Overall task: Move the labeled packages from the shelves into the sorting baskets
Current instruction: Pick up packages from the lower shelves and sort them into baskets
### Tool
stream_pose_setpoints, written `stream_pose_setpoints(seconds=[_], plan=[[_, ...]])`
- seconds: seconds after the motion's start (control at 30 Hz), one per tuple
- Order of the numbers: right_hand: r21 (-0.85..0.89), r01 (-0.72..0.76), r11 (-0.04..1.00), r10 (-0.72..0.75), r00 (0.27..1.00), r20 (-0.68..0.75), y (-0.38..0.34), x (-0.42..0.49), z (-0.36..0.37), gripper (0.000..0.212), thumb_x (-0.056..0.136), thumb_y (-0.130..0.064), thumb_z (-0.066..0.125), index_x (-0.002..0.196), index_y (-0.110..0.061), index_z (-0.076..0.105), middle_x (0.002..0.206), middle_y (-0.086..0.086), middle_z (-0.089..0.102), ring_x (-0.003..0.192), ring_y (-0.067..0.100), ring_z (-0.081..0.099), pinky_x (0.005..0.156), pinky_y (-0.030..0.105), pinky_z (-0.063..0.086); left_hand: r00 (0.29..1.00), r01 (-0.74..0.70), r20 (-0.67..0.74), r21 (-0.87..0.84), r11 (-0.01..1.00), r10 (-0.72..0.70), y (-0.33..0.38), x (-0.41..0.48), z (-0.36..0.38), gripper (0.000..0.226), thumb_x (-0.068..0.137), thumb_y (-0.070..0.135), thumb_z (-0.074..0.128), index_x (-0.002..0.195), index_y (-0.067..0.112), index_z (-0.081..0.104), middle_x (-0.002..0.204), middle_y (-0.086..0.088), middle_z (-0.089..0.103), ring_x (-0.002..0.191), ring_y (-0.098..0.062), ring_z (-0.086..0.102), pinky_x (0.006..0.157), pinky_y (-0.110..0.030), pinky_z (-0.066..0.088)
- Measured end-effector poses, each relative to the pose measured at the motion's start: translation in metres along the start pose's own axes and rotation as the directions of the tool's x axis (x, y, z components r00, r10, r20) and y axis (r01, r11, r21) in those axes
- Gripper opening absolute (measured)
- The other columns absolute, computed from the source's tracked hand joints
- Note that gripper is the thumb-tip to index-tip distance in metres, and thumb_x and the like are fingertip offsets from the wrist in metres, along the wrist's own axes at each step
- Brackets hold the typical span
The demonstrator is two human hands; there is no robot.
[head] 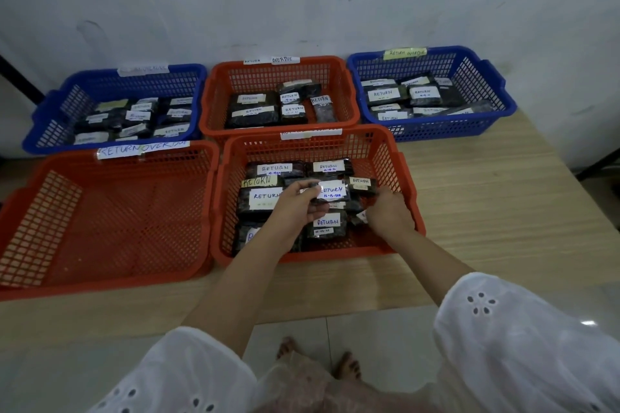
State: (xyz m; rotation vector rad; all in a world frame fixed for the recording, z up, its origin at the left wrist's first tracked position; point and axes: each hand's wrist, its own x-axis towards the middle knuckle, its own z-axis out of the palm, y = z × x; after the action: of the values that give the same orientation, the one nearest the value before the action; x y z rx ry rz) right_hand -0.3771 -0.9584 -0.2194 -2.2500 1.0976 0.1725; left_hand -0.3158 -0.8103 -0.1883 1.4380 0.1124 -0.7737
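- The left hand [298, 203] reaches into the front orange basket [302, 256] and pinches a dark labelled package [330, 193] by its left end, just above the others lying there. Its label reads "RETURN" with a date under it.
- The right hand [389, 211] is down in the right part of the same basket, touching the packed bundles. Its fingertips are hidden among them, so I cannot tell whether it grips anything.
- Other packages [265, 196] cover most of this basket's floor, all marked "RETURN".
- Just left of the front orange basket stands a second orange basket [100, 221], tagged "RETURN OVERDUE", and no package shows in it.
- Behind the front orange basket is a third orange basket [214, 100], about half filled.
- Behind and to the left is a blue basket [50, 117], well filled. Behind and to the right, another blue basket [496, 90] is also well filled.
- All five sit on a wooden table [486, 211].
- The work looks well advanced, since four baskets already hold packages. The held package is not yet set down. No shelves are in view, so how many remain cannot be told.
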Motion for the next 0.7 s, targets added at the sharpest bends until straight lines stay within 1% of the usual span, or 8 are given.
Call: stream_pose_setpoints(seconds=[0.1, 0.2, 0.3, 0.37, 0.47, 0.5, 0.57, 0.7], plan=[[0.407, 0.043, 0.912, -0.047, 0.999, -0.001, -0.01, -0.001, -0.011, 0.025, 0.098, -0.029, 0.045, 0.107, -0.012, 0.061, 0.103, 0.011, 0.064, 0.081, 0.024, 0.062, 0.07, 0.032, 0.049, 1.0, 0.01, -0.012, -0.022, 1.0, -0.01, 0.004, 0.007, 0.007, 0.017, 0.096, 0.011, 0.05, 0.113, 0.012, 0.055, 0.095, -0.004, 0.059, 0.077, -0.017, 0.064, 0.073, -0.027, 0.055], [0.728, -0.134, 0.672, -0.129, 0.947, 0.293, -0.022, -0.006, -0.026, 0.036, 0.098, -0.044, 0.042, 0.104, -0.016, 0.063, 0.084, 0.004, 0.068, 0.062, 0.014, 0.059, 0.055, 0.025, 0.042, 0.999, 0.024, -0.029, -0.049, 0.999, -0.025, 0.009, 0.017, 0.016, 0.017, 0.097, 0.011, 0.049, 0.114, 0.011, 0.053, 0.098, -0.003, 0.058, 0.079, -0.017, 0.063, 0.075, -0.027, 0.054], [0.807, -0.245, 0.538, -0.219, 0.883, 0.415, -0.028, -0.002, -0.027, 0.011, 0.093, -0.023, 0.058, 0.092, -0.014, 0.063, 0.079, 0.005, 0.067, 0.058, 0.01, 0.06, 0.058, 0.023, 0.049, 0.999, 0.021, -0.026, 0.017, 1.0, -0.02, 0.017, 0.027, 0.023, 0.018, 0.097, 0.014, 0.049, 0.115, 0.012, 0.053, 0.102, -0.003, 0.06, 0.084, -0.018, 0.063, 0.076, -0.027, 0.053], [0.859, -0.317, 0.402, -0.137, 0.907, 0.399, -0.032, 0.008, -0.023, 0.003, 0.09, -0.007, 0.06, 0.088, -0.009, 0.062, 0.075, 0.005, 0.064, 0.058, 0.01, 0.06, 0.055, 0.02, 0.052, 0.996, -0.052, -0.053, 0.236, 0.97, 0.066, 0.021, 0.032, 0.022, 0.024, 0.097, 0.019, 0.05, 0.12, 0.015, 0.053, 0.108, -0.004, 0.059, 0.087, -0.015, 0.061, 0.069, -0.023, 0.051], [0.902, -0.4, 0.163, 0.074, 0.917, 0.393, -0.037, 0.027, -0.02, 0.002, 0.087, -0.002, 0.062, 0.088, -0.003, 0.061, 0.07, 0.006, 0.059, 0.062, 0.013, 0.057, 0.051, 0.021, 0.052, 0.881, -0.179, -0.173, 0.74, 0.648, 0.441, 0.029, 0.044, 0.002, 0.033, 0.093, 0.026, 0.052, 0.126, 0.022, 0.05, 0.116, -0.002, 0.054, 0.104, -0.016, 0.048, 0.083, -0.028, 0.04], [0.904, -0.412, 0.11, 0.133, 0.908, 0.398, -0.039, 0.034, -0.019, 0.001, 0.087, -0.001, 0.062, 0.087, -0.001, 0.061, 0.068, 0.007, 0.058, 0.061, 0.013, 0.056, 0.048, 0.02, 0.052, 0.81, -0.133, -0.221, 0.832, 0.538, 0.543, 0.033, 0.047, -0.009, 0.034, 0.092, 0.028, 0.053, 0.126, 0.025, 0.05, 0.121, -0.003, 0.05, 0.113, -0.02, 0.042, 0.094, -0.034, 0.036], [0.905, -0.423, 0.049, 0.231, 0.886, 0.402, -0.042, 0.044, -0.017, 0.009, 0.087, -0.002, 0.062, 0.079, -0.001, 0.059, 0.066, 0.007, 0.056, 0.056, 0.012, 0.054, 0.044, 0.019, 0.051, 0.709, -0.003, -0.335, 0.879, 0.477, 0.621, 0.042, 0.054, -0.031, 0.038, 0.089, 0.027, 0.055, 0.126, 0.025, 0.048, 0.13, -0.008, 0.042, 0.123, -0.029, 0.034, 0.103, -0.044, 0.024], [0.92, -0.39, -0.038, 0.402, 0.837, 0.371, -0.058, 0.057, -0.011, 0.01, 0.09, -0.002, 0.058, 0.081, 0.0, 0.059, 0.067, 0.007, 0.055, 0.054, 0.012, 0.053, 0.045, 0.017, 0.05, 0.667, 0.208, -0.473, 0.86, 0.466, 0.575, 0.045, 0.068, -0.076, 0.047, 0.084, 0.023, 0.057, 0.128, 0.02, 0.041, 0.138, -0.017, 0.029, 0.126, -0.036, 0.026, 0.105, -0.047, 0.019]])
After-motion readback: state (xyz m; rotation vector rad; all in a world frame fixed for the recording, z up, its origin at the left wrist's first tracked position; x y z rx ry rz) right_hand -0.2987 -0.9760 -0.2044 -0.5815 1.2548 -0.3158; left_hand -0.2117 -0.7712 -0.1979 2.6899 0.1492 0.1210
